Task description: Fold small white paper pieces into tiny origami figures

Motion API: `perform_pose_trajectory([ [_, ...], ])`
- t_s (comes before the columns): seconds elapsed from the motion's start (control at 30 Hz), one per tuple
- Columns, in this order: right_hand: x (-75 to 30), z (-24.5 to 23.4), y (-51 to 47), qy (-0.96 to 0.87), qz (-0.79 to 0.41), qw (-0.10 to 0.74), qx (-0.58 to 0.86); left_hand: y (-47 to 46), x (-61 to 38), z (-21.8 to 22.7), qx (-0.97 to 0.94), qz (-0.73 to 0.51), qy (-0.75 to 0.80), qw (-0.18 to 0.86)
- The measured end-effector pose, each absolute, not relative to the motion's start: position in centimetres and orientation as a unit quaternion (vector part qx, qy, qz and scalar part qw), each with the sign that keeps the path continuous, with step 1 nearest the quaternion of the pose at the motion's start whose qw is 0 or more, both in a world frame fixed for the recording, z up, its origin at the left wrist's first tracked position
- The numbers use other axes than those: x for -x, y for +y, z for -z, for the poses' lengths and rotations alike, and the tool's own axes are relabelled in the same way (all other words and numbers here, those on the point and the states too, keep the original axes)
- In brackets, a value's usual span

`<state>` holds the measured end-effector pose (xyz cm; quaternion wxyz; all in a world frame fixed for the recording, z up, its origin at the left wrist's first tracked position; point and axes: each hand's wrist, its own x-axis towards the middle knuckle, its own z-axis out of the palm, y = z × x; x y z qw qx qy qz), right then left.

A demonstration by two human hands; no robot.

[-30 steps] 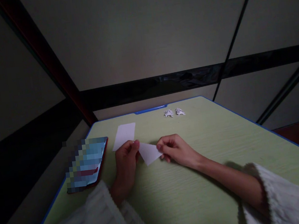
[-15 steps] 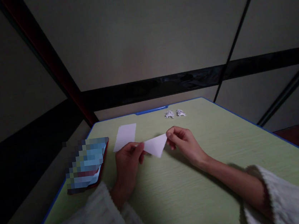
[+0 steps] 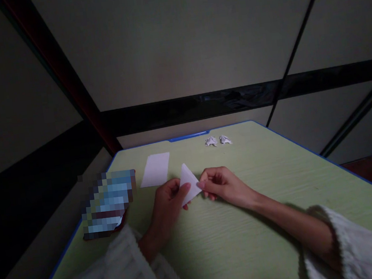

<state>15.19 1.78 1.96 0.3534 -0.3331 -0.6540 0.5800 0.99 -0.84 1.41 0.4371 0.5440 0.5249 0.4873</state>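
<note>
A small white folded paper triangle [image 3: 188,183] is held just above the pale green table [image 3: 238,241], its tip pointing up. My left hand [image 3: 169,203] pinches its left edge with thumb and fingers. My right hand [image 3: 220,185] pinches its right corner. Both hands are closed on the paper near the table's middle. White knitted sleeves cover both forearms.
A flat white paper sheet [image 3: 155,169] lies behind my left hand. Two small white folded paper figures [image 3: 217,141] sit near the far edge. A red-cased phone [image 3: 107,203], its screen blurred out, rests at the table's left edge. Walls and dark bars stand beyond.
The paper has turned from lying wide between my hands to standing with its tip up. My right hand came down and closer to my left.
</note>
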Motion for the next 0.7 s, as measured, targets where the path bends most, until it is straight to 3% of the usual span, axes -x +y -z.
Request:
perform_pose_trajectory([
  [0.17, -15.4, -1.9, 1.8, -0.675, -0.570, 0.354, 0.306, -0.7, -0.8, -1.8, -0.519, -0.529, 0.520, 0.425],
  [0.37, -16.4, -1.7, 1.8, -0.824, -0.315, 0.398, 0.251, -0.7, -0.9, -1.4, -0.496, -0.521, 0.472, 0.510],
  [0.43, -16.5, -1.8, 1.8, -0.837, -0.282, 0.402, 0.243, -0.8, -0.9, -1.3, -0.497, -0.504, 0.463, 0.533],
  [0.53, -16.2, -1.9, 1.6, -0.809, -0.307, 0.419, 0.276, -0.7, -0.9, -1.4, -0.495, -0.506, 0.472, 0.525],
  [0.7, -15.4, -2.0, 1.6, -0.691, -0.473, 0.427, 0.341, -0.6, -0.8, -1.8, -0.463, -0.561, 0.509, 0.460],
])
